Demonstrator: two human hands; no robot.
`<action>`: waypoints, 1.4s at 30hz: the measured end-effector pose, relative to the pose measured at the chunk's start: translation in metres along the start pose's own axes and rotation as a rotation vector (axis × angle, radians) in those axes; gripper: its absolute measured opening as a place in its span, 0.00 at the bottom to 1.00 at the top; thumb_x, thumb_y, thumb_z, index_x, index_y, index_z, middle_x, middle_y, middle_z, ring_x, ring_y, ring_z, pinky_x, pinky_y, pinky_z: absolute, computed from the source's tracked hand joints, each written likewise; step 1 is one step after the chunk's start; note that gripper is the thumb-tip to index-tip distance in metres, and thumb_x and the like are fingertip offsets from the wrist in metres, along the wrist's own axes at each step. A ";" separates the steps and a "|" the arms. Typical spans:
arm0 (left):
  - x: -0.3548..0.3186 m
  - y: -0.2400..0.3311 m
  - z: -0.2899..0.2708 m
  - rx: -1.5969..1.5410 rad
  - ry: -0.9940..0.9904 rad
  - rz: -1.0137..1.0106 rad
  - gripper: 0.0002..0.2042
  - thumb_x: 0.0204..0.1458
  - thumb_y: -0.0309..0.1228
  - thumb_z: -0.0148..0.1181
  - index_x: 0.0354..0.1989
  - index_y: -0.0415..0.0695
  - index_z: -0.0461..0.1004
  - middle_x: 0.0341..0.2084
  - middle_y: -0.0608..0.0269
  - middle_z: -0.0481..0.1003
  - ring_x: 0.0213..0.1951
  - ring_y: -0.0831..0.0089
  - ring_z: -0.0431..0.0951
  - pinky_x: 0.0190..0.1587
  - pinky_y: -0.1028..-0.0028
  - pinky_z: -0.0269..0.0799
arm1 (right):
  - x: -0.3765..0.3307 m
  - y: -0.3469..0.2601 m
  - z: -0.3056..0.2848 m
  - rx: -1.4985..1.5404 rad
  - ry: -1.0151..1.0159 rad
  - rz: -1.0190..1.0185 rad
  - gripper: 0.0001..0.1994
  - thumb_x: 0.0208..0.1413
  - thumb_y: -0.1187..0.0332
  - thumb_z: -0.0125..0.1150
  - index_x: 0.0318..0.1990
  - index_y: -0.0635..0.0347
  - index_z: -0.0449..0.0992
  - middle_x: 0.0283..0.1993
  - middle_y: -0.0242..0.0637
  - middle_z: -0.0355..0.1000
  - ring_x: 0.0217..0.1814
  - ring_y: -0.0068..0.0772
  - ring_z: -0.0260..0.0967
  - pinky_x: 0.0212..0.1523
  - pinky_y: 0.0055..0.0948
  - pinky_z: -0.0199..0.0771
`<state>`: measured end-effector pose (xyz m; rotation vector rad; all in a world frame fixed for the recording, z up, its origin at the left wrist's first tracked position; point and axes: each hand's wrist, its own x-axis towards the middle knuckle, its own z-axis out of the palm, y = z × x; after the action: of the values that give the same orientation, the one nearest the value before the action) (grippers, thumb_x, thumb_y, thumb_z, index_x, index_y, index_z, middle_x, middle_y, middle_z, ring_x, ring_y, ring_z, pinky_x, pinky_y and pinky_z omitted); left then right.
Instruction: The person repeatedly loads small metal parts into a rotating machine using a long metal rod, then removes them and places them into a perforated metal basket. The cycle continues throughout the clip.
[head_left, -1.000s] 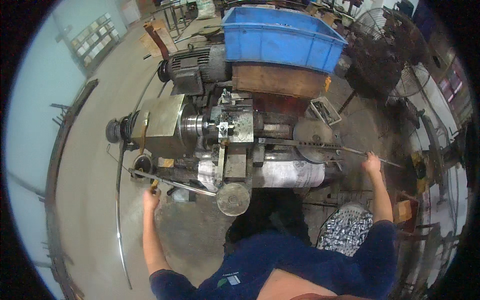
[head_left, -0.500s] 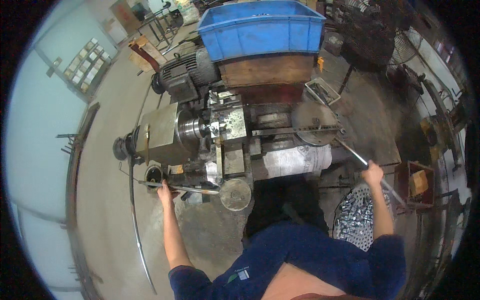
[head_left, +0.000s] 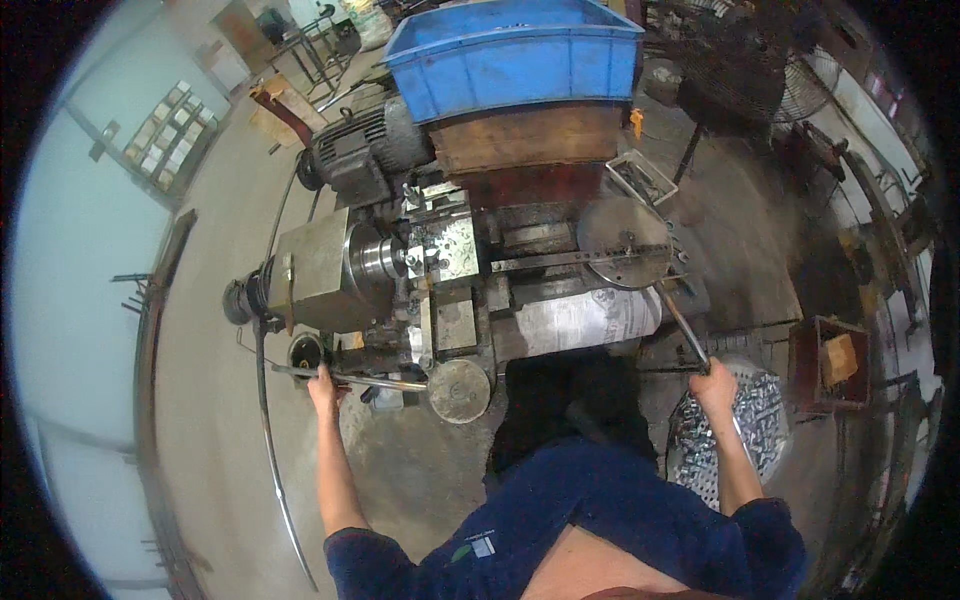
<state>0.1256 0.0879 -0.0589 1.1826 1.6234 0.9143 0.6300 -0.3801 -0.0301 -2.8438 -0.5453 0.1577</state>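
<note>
My left hand (head_left: 324, 393) is closed round a long metal lever (head_left: 388, 382) that runs to a round metal handwheel (head_left: 459, 391) at the front of a small lathe. Over on the right, my right hand (head_left: 713, 388) grips a second lever (head_left: 683, 323), a bar slanting down from a large perforated disc (head_left: 620, 272). A flat linkage bar (head_left: 545, 263) joins this disc to the greasy cross slide (head_left: 449, 250). The lathe's round spindle nose (head_left: 376, 258) sits just left of the slide; any small workpiece between them is too small to make out.
Behind the lathe, a blue crate (head_left: 515, 75) rests on a wooden box (head_left: 525, 138). A motor (head_left: 365, 155) stands back left. Below my right hand is a perforated basket (head_left: 692, 455) of small metal parts, with a reddish box (head_left: 805, 375) beyond. Another long rod (head_left: 268, 420) hangs at left.
My right hand has swung its lever down and to the left, nearer my body. My left hand stays on its lever at about the same spot. The view has shifted slightly.
</note>
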 end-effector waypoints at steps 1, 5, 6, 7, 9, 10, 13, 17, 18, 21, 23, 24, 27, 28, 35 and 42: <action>-0.002 0.004 0.003 0.075 0.008 0.001 0.21 0.52 0.41 0.47 0.19 0.31 0.63 0.13 0.54 0.68 0.12 0.61 0.72 0.12 0.68 0.71 | 0.001 0.002 0.000 0.001 -0.003 0.003 0.17 0.29 0.63 0.56 0.31 0.59 0.71 0.28 0.51 0.70 0.33 0.54 0.68 0.34 0.47 0.67; 0.010 -0.009 -0.011 0.089 0.056 -0.080 0.22 0.53 0.41 0.46 0.25 0.27 0.64 0.14 0.52 0.69 0.13 0.60 0.73 0.11 0.67 0.70 | 0.023 0.020 0.007 -0.073 0.082 -0.126 0.17 0.31 0.62 0.56 0.32 0.60 0.71 0.25 0.49 0.69 0.29 0.52 0.68 0.31 0.44 0.67; 0.006 -0.002 -0.007 0.095 0.033 -0.092 0.22 0.53 0.41 0.46 0.26 0.27 0.65 0.15 0.52 0.69 0.13 0.60 0.73 0.11 0.67 0.70 | 0.036 0.030 0.007 -0.111 0.127 -0.161 0.18 0.31 0.62 0.56 0.33 0.60 0.71 0.24 0.48 0.69 0.28 0.52 0.68 0.30 0.44 0.67; 0.000 0.004 -0.004 0.100 0.012 -0.105 0.21 0.53 0.41 0.46 0.26 0.27 0.65 0.15 0.52 0.69 0.13 0.60 0.73 0.12 0.67 0.71 | 0.056 0.040 0.006 -0.192 0.119 -0.170 0.18 0.31 0.62 0.57 0.34 0.59 0.72 0.24 0.47 0.69 0.27 0.50 0.68 0.29 0.42 0.68; -0.002 0.008 -0.003 0.051 -0.040 -0.077 0.21 0.52 0.40 0.46 0.29 0.27 0.65 0.18 0.51 0.70 0.14 0.61 0.73 0.14 0.68 0.73 | 0.113 0.067 0.010 -0.313 0.189 -0.229 0.18 0.32 0.62 0.58 0.35 0.56 0.72 0.27 0.44 0.70 0.30 0.47 0.68 0.30 0.40 0.68; -0.001 0.004 -0.003 0.034 -0.041 -0.075 0.21 0.52 0.41 0.46 0.29 0.28 0.65 0.18 0.50 0.70 0.15 0.62 0.74 0.14 0.68 0.73 | 0.139 0.075 0.015 -0.360 0.262 -0.276 0.18 0.32 0.62 0.58 0.36 0.55 0.73 0.31 0.42 0.71 0.34 0.44 0.68 0.33 0.41 0.69; -0.004 -0.001 -0.004 0.003 -0.034 -0.096 0.23 0.52 0.45 0.48 0.33 0.30 0.66 0.20 0.50 0.71 0.17 0.64 0.75 0.15 0.70 0.73 | 0.196 0.027 -0.004 -0.433 0.319 -0.082 0.21 0.33 0.62 0.58 0.40 0.57 0.71 0.43 0.38 0.68 0.49 0.41 0.62 0.48 0.45 0.60; -0.006 0.000 -0.008 -0.095 -0.218 0.001 0.24 0.50 0.50 0.49 0.33 0.36 0.67 0.25 0.54 0.73 0.19 0.66 0.75 0.20 0.73 0.73 | 0.209 -0.004 0.015 -0.411 0.441 -0.064 0.28 0.33 0.63 0.60 0.48 0.60 0.66 0.49 0.39 0.64 0.54 0.42 0.58 0.56 0.44 0.52; -0.004 -0.015 -0.019 -0.190 -0.139 -0.004 0.23 0.50 0.49 0.49 0.35 0.36 0.67 0.24 0.54 0.73 0.20 0.67 0.75 0.22 0.73 0.72 | 0.194 -0.025 0.015 -0.364 0.389 -0.113 0.32 0.32 0.63 0.61 0.52 0.59 0.63 0.54 0.42 0.60 0.58 0.44 0.55 0.59 0.45 0.48; 0.003 -0.068 -0.029 -0.088 -0.013 -0.112 0.22 0.52 0.49 0.46 0.41 0.40 0.67 0.25 0.60 0.73 0.24 0.70 0.74 0.27 0.71 0.70 | 0.143 -0.025 0.037 -0.057 0.418 -0.367 0.36 0.30 0.65 0.61 0.55 0.59 0.61 0.58 0.46 0.56 0.62 0.44 0.51 0.61 0.43 0.46; 0.022 -0.123 -0.039 0.613 -0.091 0.240 0.24 0.50 0.50 0.47 0.42 0.40 0.68 0.28 0.54 0.74 0.27 0.62 0.75 0.33 0.64 0.70 | 0.100 -0.027 0.046 0.123 0.218 -0.374 0.33 0.29 0.69 0.60 0.52 0.61 0.64 0.57 0.48 0.58 0.59 0.46 0.54 0.59 0.39 0.52; 0.016 -0.126 -0.027 0.953 -0.101 0.483 0.23 0.49 0.49 0.48 0.41 0.39 0.68 0.30 0.50 0.74 0.29 0.58 0.76 0.34 0.63 0.70 | 0.084 -0.022 0.053 0.218 0.122 -0.335 0.30 0.29 0.70 0.59 0.49 0.62 0.67 0.55 0.49 0.60 0.57 0.47 0.57 0.56 0.37 0.57; 0.005 -0.095 0.005 1.508 -0.305 0.394 0.21 0.47 0.47 0.50 0.39 0.40 0.70 0.32 0.46 0.73 0.33 0.53 0.75 0.36 0.61 0.71 | 0.052 -0.018 0.054 0.288 0.055 -0.342 0.20 0.30 0.71 0.57 0.38 0.63 0.74 0.41 0.49 0.70 0.43 0.46 0.68 0.45 0.34 0.67; 0.010 -0.108 0.005 1.529 -0.290 0.378 0.21 0.47 0.47 0.50 0.37 0.40 0.71 0.31 0.47 0.74 0.33 0.54 0.75 0.36 0.61 0.71 | 0.046 -0.022 0.055 0.307 -0.004 -0.319 0.19 0.30 0.71 0.57 0.37 0.64 0.74 0.39 0.49 0.71 0.42 0.46 0.69 0.44 0.34 0.68; -0.016 -0.145 0.079 0.405 -0.147 -0.062 0.19 0.41 0.45 0.54 0.30 0.38 0.72 0.29 0.47 0.74 0.35 0.55 0.75 0.37 0.61 0.70 | 0.019 -0.047 0.049 0.271 -0.100 -0.398 0.17 0.29 0.71 0.55 0.33 0.66 0.75 0.31 0.49 0.73 0.34 0.44 0.72 0.37 0.33 0.71; 0.017 -0.099 0.024 1.508 -0.424 0.140 0.22 0.45 0.47 0.53 0.43 0.44 0.69 0.42 0.55 0.71 0.46 0.59 0.71 0.46 0.64 0.67 | 0.053 -0.087 0.002 0.225 -0.004 -0.572 0.17 0.28 0.70 0.58 0.32 0.63 0.75 0.33 0.48 0.72 0.37 0.50 0.68 0.40 0.39 0.68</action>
<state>0.1170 0.0790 -0.1618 2.2393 1.7743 -0.7327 0.6482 -0.2817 -0.0126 -2.3621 -1.2230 0.1102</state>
